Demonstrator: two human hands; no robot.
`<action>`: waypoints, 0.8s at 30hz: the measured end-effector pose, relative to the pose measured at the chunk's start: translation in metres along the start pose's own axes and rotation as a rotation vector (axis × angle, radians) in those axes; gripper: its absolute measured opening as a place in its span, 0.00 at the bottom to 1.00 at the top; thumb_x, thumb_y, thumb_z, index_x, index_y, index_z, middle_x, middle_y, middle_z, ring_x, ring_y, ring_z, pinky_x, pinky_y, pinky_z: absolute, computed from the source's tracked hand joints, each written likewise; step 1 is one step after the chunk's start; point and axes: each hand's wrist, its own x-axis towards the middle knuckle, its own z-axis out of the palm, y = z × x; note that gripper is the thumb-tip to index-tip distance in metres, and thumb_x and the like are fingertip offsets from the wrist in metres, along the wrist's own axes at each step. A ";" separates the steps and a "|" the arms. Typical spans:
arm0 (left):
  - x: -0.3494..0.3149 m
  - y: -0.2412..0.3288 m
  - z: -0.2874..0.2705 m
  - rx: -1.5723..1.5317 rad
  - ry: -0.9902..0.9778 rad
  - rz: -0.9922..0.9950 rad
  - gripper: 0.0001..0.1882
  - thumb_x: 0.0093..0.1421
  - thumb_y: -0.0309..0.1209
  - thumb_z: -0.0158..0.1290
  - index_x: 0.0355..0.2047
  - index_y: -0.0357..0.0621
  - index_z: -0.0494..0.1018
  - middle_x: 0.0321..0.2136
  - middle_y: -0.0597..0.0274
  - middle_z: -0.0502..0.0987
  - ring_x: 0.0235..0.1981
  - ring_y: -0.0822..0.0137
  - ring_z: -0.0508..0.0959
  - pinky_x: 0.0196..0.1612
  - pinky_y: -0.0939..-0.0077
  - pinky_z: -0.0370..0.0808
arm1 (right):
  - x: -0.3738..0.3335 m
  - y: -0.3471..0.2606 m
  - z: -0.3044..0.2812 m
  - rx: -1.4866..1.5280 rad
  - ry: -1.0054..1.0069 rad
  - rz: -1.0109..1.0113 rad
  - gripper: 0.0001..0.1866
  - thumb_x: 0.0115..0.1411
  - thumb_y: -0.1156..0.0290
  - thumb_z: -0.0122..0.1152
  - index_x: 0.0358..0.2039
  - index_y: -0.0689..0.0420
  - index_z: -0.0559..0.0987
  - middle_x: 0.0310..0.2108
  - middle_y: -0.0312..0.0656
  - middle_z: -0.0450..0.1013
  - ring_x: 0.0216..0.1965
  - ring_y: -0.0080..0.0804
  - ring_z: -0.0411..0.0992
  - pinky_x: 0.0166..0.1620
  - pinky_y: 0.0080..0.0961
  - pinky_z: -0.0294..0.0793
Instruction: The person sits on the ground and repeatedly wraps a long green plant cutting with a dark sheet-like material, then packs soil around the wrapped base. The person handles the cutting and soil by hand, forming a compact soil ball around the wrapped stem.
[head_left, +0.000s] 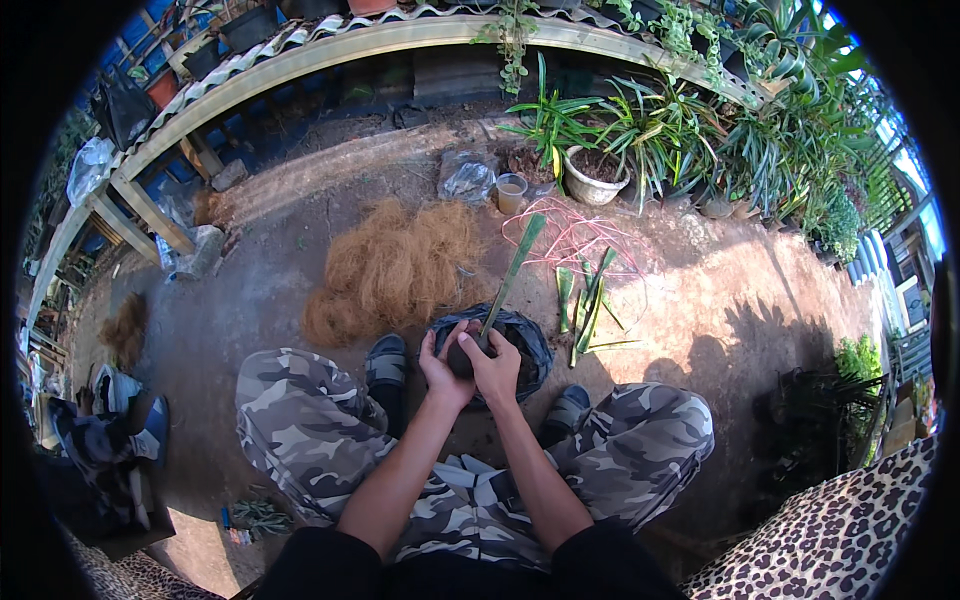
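Between my cupped hands is a dark ball of soil [460, 361], with a long green leaf cutting [516, 268] standing tilted out of its top. My left hand [440, 368] wraps the ball from the left side. My right hand [498, 372] presses on it from the right, thumb beside the base of the leaf. Directly beneath my hands a black plastic bag [538, 348] lies spread between my feet, with dark material inside it. More cut green leaves [590, 305] lie on the ground to the right of the bag.
A heap of brown coconut fibre [390, 265] lies ahead on the left. Tangled pink string [590, 238], a plastic cup [511, 194] and a clear plastic bag [468, 180] are farther off. Beyond stands a white pot [597, 182] with leafy plants, below a wooden bench edge [400, 42].
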 end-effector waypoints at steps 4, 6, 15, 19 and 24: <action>-0.008 -0.002 0.000 -0.003 -0.109 -0.230 0.39 0.58 0.62 0.42 0.54 0.41 0.70 0.55 0.54 0.72 0.58 0.54 0.70 0.64 0.56 0.61 | 0.007 -0.001 -0.013 0.141 -0.165 -0.066 0.20 0.50 0.75 0.70 0.44 0.64 0.78 0.51 0.46 0.73 0.50 0.32 0.72 0.55 0.29 0.69; -0.012 -0.003 0.005 -0.014 -0.106 -0.213 0.39 0.58 0.63 0.43 0.54 0.41 0.70 0.56 0.56 0.71 0.59 0.56 0.69 0.64 0.57 0.61 | 0.009 -0.001 -0.013 0.350 -0.189 0.023 0.20 0.49 0.76 0.70 0.43 0.65 0.77 0.53 0.48 0.71 0.51 0.34 0.72 0.56 0.31 0.69; -0.011 -0.006 0.002 0.017 -0.170 -0.209 0.37 0.58 0.62 0.42 0.50 0.40 0.73 0.51 0.54 0.75 0.55 0.55 0.72 0.62 0.59 0.64 | 0.010 -0.004 -0.011 0.174 -0.175 0.228 0.10 0.52 0.70 0.73 0.27 0.61 0.79 0.28 0.40 0.79 0.31 0.22 0.75 0.39 0.20 0.72; -0.008 -0.008 0.002 0.053 -0.021 -0.154 0.38 0.59 0.62 0.39 0.49 0.39 0.73 0.50 0.54 0.76 0.53 0.56 0.74 0.60 0.60 0.66 | 0.008 -0.005 -0.005 0.273 -0.037 0.285 0.09 0.55 0.70 0.70 0.29 0.61 0.79 0.28 0.39 0.78 0.31 0.22 0.75 0.38 0.20 0.72; -0.004 0.003 0.004 0.078 -0.028 -0.023 0.34 0.62 0.60 0.37 0.49 0.42 0.73 0.48 0.56 0.76 0.52 0.57 0.74 0.59 0.59 0.67 | 0.006 -0.008 -0.001 0.206 -0.011 0.185 0.10 0.57 0.72 0.67 0.37 0.63 0.79 0.34 0.38 0.78 0.36 0.23 0.75 0.43 0.22 0.73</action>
